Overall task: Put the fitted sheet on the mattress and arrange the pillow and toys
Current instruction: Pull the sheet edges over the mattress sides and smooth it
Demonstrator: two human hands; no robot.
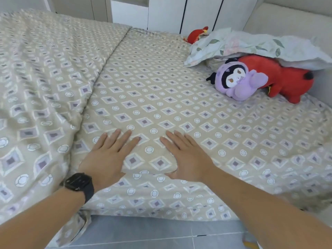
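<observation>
Place: I read this as a home bedroom | bed (179, 108) under a patterned fitted sheet (161, 90), matching duvet (45, 78) heaped on its left | floral pillow (251, 45) and soft toys (239, 81) against a padded headboard (291, 17) | white wardrobe doors (165, 13) behind | grey tiled floor (152, 234).

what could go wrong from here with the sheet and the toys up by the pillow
1. Both the left hand and right hand press flat on the fitted sheet; smoothing toward the duvet may just push wrinkles under its edge.
2. The pillow lies askew over the red plush toy, so lifting it could tip the purple plush toy leaning there.
</observation>
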